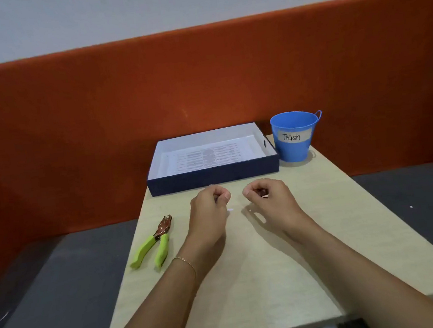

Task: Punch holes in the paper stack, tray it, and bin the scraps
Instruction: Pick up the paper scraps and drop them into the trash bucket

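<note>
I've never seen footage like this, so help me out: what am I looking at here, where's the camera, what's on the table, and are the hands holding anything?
There is no machine here. The single picture comes from a camera worn on a person's head, looking forward and down, so the two bare arms reaching in from the bottom are the wearer's own. The left hand and right hand hover over a pale table, fingers curled in a pinch. The right one seems to pinch a tiny white scrap; whether the left holds anything is too small to tell. A white speck lies on the table between them. Near the left edge lies a hole punch with green handles. At the far end sits a dark blue tray with printed paper inside, and beside it a blue bucket labelled Trash.
</note>
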